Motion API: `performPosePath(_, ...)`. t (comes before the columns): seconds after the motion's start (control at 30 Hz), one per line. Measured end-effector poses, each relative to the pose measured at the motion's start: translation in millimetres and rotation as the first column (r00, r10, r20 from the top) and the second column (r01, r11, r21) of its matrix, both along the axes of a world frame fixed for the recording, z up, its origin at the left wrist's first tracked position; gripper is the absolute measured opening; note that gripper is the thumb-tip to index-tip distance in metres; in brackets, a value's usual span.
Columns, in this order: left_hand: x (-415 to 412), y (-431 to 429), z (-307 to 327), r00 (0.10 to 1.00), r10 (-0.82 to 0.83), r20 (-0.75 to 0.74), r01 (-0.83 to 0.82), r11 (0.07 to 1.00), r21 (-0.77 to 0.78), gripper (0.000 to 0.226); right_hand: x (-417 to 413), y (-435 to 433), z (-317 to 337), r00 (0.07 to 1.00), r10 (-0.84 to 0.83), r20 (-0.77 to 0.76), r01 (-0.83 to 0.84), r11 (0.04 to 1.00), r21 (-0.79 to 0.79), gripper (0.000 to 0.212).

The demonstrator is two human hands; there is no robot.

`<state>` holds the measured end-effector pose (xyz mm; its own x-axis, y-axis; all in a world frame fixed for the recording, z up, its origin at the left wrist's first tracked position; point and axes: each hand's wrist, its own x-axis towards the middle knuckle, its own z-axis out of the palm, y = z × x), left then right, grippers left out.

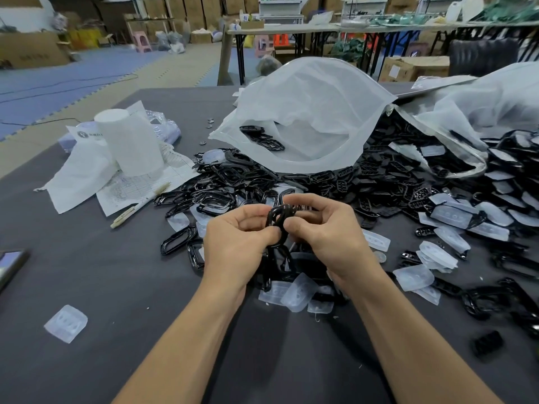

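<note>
**One frame in hand, most of the heap left**

Both hands meet on a single black frame (pixel 279 221). The left hand (pixel 236 237) pinches its lower edge between thumb and curled fingers. The right hand (pixel 326 231) curls round its upper side, with the thumb pressed on the near rim. The frame is held clear of the table (pixel 116 287), in front of the white bag (pixel 306 112) on the person's side.

Fingers cover the frame's middle, so I cannot tell whether anything is seated in it; this looks like a fitting step.

Inside the bag's mouth lie only a few black pieces (pixel 262 137), probably the finished ones. Just in front of the bag sprawls a heap of loose frames (pixel 215 188). To the right of the bag lie many perforated inserts (pixel 379 182) and translucent caps (pixel 449 217). By that count, little is done and most remains.
</note>
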<state>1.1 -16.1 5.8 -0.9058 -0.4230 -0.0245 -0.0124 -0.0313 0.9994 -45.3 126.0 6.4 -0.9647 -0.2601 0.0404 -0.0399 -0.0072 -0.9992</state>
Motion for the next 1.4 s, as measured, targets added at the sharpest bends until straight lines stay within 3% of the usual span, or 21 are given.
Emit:
performPosePath(0.13, -2, 2, 0, 0.995, -0.103, 0.016, 0.101, 0.993, 0.064, 0.047, 3, -2, 1, 0.992, -0.091, -0.083, 0.101, 0.987, 0.124, 0.030)
performPosePath(0.3, -3, 3, -1, 0.983, -0.177, 0.041, 0.173, 0.981, 0.084, 0.037, 5, -2, 3, 0.982, -0.173, -0.080, 0.177, 0.983, 0.054, 0.024)
performPosePath(0.57, -3, -5, 3, 0.945, -0.326, -0.034, 0.316, 0.876, 0.365, 0.026, 1, 10, 12, 0.963, 0.085, 0.256, -0.007, 0.957, -0.290, 0.023)
performPosePath(0.77, 1, -4, 3, 0.952, -0.301, -0.046, 0.305, 0.941, 0.144, 0.023, -3, 15, 11, 0.940, 0.107, 0.324, 0.008, 0.942, -0.336, 0.017)
performPosePath(0.93, 2, -5, 4, 0.965, -0.251, -0.076, 0.258, 0.960, 0.108, 0.024, -4, 20, 11, 0.931, 0.215, 0.295, -0.098, 0.926, -0.365, 0.040)
performPosePath(1.03, 1, -3, 2, 0.987, -0.069, -0.147, 0.043, 0.984, -0.171, 0.040, -3, 13, 10, 0.939, 0.114, 0.325, 0.000, 0.944, -0.330, 0.021)
performPosePath(1.1, 2, -3, -1, 0.974, 0.061, -0.220, -0.152, 0.893, -0.424, 0.042, -2, 10, 11, 0.929, 0.037, 0.369, 0.071, 0.959, -0.274, 0.009)
performPosePath(1.13, 4, -3, -2, 0.958, 0.078, -0.276, -0.215, 0.834, -0.509, 0.038, -2, 8, 12, 0.919, 0.038, 0.392, 0.078, 0.958, -0.275, 0.017)
performPosePath(1.2, 5, -4, -6, 0.917, 0.037, -0.398, -0.304, 0.712, -0.633, 0.027, -2, 8, 14, 0.911, 0.027, 0.411, 0.089, 0.962, -0.260, 0.033)
performPosePath(1.27, 6, -4, -9, 0.885, -0.060, -0.463, -0.335, 0.609, -0.719, 0.024, -1, 6, 15, 0.935, -0.023, 0.353, 0.096, 0.977, -0.190, 0.021)
performPosePath(1.33, 6, -5, -9, 0.882, -0.137, -0.451, -0.297, 0.582, -0.757, 0.024, 1, 3, 14, 0.961, -0.086, 0.262, 0.115, 0.989, -0.098, 0.004)
performPosePath(1.4, 7, -6, -5, 0.923, -0.135, -0.359, -0.183, 0.667, -0.722, 0.027, 3, 3, 10, 0.974, -0.145, 0.172, 0.151, 0.988, -0.023, 0.013)
